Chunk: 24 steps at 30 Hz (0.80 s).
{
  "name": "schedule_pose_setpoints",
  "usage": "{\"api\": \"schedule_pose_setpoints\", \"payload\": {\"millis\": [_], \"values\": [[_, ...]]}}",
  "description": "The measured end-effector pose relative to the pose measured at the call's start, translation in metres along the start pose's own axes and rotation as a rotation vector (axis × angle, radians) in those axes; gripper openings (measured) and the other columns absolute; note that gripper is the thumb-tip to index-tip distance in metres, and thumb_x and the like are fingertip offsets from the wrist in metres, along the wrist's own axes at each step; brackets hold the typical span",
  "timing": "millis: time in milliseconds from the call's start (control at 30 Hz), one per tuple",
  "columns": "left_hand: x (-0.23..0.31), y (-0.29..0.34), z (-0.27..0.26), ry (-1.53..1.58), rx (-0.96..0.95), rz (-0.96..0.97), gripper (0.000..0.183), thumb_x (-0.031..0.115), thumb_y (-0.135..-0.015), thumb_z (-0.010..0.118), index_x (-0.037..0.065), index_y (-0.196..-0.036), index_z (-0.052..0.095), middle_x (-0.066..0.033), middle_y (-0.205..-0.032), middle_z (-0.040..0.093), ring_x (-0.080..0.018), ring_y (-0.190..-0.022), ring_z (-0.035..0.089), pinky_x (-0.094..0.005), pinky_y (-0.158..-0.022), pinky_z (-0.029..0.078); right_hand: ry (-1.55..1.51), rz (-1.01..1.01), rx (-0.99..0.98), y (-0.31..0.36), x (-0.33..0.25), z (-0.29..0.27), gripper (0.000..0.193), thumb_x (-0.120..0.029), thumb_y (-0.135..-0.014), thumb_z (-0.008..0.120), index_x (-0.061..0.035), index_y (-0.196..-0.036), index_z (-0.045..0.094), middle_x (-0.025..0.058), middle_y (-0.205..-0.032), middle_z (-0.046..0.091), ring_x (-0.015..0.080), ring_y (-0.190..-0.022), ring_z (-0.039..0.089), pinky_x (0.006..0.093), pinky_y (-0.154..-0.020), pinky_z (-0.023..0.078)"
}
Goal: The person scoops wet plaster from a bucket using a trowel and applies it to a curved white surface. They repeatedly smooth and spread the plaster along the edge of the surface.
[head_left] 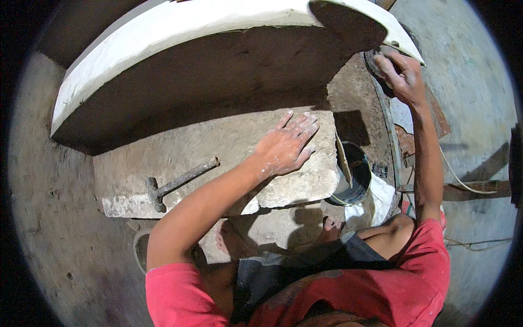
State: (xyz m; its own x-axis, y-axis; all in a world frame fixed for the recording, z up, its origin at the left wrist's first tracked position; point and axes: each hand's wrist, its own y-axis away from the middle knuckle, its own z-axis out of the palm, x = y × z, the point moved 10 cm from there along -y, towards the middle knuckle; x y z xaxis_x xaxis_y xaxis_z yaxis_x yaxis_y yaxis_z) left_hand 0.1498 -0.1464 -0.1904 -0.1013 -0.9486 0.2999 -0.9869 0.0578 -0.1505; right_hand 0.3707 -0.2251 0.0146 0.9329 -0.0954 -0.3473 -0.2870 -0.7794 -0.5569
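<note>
Rests the left hand (pixel 287 144) spread on the concrete slab (pixel 302 188) and curls the right hand (pixel 404 77), around something too hidden to tell, at the end of the curved white ledge (pixel 218 26) leftward, with smoothing seemingly mostly done, perhaps lacking only there.

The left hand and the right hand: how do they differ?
The left hand lies palm down on the pale slab, while the right hand is at the right end of the curved white ledge. The left hand's fingers are stretched out; the right hand's are curled, though whether around something is unclear. Both hands are bare and dusted whitish.
</note>
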Motion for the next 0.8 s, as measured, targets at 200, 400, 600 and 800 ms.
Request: {"api": "schedule_pose_setpoints", "payload": {"millis": [200, 400, 600, 800], "values": [[-0.002, 0.0, -0.003, 0.014, 0.03, -0.002, 0.065, 0.04, -0.107, 0.049, 0.002, -0.16, 0.045, -0.0202, -0.168, 0.044, -0.034, -0.16, 0.034, -0.0534, -0.136, 0.018, 0.292, -0.212, -0.038, 0.039, -0.023, 0.034, 0.025, -0.023, -0.101, 0.074, -0.0032, -0.088, 0.068, 0.0088, -0.071, 0.06, 0.0233, -0.063, 0.063, 0.0382, -0.057, 0.048], [-0.003, 0.0, -0.001, 0.028, 0.042, -0.003, 0.063, 0.04, -0.108, 0.049, 0.001, -0.158, 0.048, -0.0208, -0.167, 0.045, -0.0344, -0.16, 0.035, -0.053, -0.136, 0.018, 0.529, -0.237, -0.29, 0.055, -0.005, 0.104, 0.032, -0.034, -0.099, 0.076, -0.0053, -0.09, 0.068, 0.0133, -0.082, 0.067, 0.0351, -0.072, 0.07, 0.0478, -0.062, 0.054], [-0.001, 0.0, 0.0, 0.021, 0.059, 0.015, 0.063, 0.039, -0.107, 0.051, 0.001, -0.158, 0.048, -0.0207, -0.167, 0.046, -0.0346, -0.16, 0.035, -0.0535, -0.135, 0.019, 0.529, -0.247, -0.295, 0.038, -0.013, 0.1, 0.033, -0.035, -0.1, 0.074, -0.0038, -0.092, 0.068, 0.0151, -0.083, 0.068, 0.0384, -0.073, 0.07, 0.0493, -0.063, 0.054], [0.001, 0.001, -0.002, 0.007, 0.065, 0.01, 0.062, 0.036, -0.107, 0.051, 0.002, -0.158, 0.047, -0.0211, -0.166, 0.047, -0.0351, -0.158, 0.038, -0.0545, -0.135, 0.019, 0.313, -0.204, -0.103, 0.003, -0.053, 0.044, 0.03, -0.034, -0.098, 0.078, -0.0041, -0.099, 0.073, 0.0156, -0.087, 0.072, 0.0374, -0.076, 0.071, 0.0467, -0.07, 0.055]]}}
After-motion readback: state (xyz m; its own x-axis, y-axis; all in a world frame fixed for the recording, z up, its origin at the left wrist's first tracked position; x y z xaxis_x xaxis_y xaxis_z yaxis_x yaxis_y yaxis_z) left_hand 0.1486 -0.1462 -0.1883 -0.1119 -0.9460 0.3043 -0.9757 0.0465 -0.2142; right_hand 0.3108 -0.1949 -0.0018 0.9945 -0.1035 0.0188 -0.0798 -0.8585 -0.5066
